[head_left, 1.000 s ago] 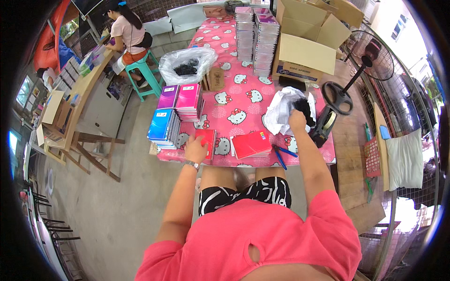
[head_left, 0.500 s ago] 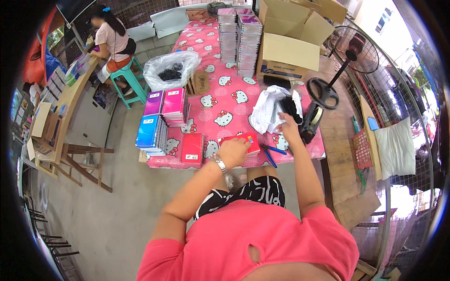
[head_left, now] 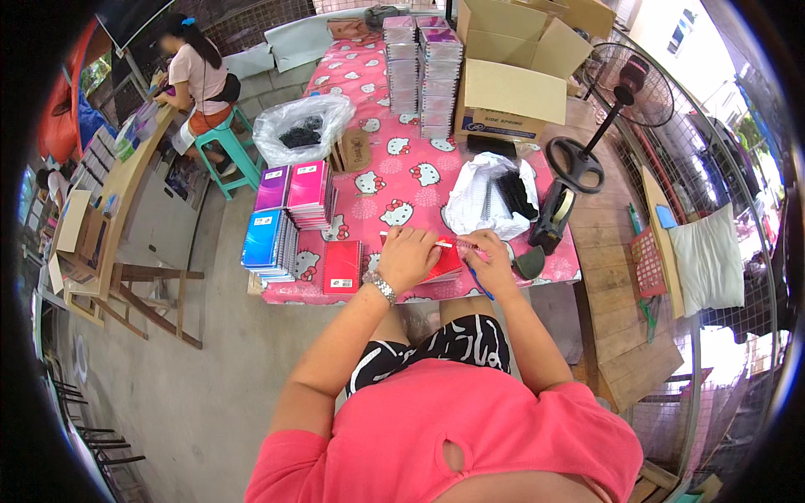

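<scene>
My left hand presses down on a red notebook lying at the front edge of a table with a pink cartoon-cat cloth. My right hand is at the notebook's right edge, gripping a thin spiral binding coil that runs along the top of it. Just behind my hands lies a white plastic bag of black coils. A second red notebook lies to the left of my left hand.
Stacks of blue, purple and pink notebooks stand at the table's left. A clear bag of black parts, tall notebook stacks, an open cardboard box and a tape dispenser are farther back. A standing fan and a seated person are nearby.
My right hand came out of the white bag and down to the red notebook with a coil. My left hand moved right, from beside the notebook stacks onto the notebook.
</scene>
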Demonstrator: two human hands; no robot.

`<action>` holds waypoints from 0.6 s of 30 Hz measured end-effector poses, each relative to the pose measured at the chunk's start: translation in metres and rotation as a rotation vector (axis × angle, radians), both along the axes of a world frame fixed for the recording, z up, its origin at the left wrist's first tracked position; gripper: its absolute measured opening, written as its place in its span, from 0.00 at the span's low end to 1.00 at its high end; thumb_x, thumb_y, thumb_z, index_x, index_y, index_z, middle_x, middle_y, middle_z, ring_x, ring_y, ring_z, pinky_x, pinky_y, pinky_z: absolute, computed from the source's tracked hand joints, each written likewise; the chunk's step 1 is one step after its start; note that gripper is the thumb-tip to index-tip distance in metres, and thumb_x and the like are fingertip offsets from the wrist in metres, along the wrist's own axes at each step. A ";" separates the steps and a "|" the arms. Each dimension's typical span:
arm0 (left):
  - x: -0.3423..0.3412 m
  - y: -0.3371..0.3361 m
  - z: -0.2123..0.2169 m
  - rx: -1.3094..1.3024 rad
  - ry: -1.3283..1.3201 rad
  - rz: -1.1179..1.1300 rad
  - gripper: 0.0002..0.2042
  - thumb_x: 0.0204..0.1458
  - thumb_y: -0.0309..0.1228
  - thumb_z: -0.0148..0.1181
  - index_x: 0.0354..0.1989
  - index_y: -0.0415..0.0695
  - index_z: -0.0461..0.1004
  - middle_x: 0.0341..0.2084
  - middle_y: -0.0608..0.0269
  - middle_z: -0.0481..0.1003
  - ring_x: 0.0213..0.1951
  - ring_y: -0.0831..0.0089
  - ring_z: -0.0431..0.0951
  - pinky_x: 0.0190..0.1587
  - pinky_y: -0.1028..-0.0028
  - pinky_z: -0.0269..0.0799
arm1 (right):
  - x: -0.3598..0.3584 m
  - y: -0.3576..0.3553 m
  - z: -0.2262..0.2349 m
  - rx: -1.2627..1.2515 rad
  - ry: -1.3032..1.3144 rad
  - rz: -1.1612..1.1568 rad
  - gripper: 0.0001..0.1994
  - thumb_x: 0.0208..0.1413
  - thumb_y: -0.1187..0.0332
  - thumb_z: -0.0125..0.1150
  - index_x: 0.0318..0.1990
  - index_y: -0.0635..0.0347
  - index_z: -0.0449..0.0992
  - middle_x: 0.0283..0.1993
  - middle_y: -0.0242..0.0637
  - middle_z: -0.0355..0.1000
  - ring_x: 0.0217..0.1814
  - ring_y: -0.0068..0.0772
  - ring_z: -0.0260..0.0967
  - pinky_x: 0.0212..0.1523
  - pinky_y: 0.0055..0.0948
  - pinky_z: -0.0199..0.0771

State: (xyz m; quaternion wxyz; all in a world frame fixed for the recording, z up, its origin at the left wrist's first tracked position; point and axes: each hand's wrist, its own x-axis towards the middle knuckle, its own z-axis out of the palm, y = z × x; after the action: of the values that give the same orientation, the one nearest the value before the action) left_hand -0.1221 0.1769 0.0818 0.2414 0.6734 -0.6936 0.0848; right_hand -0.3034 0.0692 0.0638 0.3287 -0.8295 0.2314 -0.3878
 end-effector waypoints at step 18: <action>-0.011 -0.004 -0.004 -0.091 -0.020 -0.066 0.10 0.51 0.35 0.57 0.40 0.47 0.72 0.30 0.61 0.74 0.38 0.64 0.74 0.48 0.61 0.61 | -0.009 0.010 0.016 0.188 0.084 0.145 0.18 0.57 0.73 0.57 0.56 0.57 0.69 0.35 0.35 0.70 0.30 0.24 0.65 0.32 0.25 0.66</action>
State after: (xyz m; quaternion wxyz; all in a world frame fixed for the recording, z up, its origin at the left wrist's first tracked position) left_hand -0.1333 0.1730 0.0776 0.2675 0.6376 -0.7132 0.1149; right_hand -0.3121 0.0790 0.0794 0.4223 -0.8251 0.2196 -0.3044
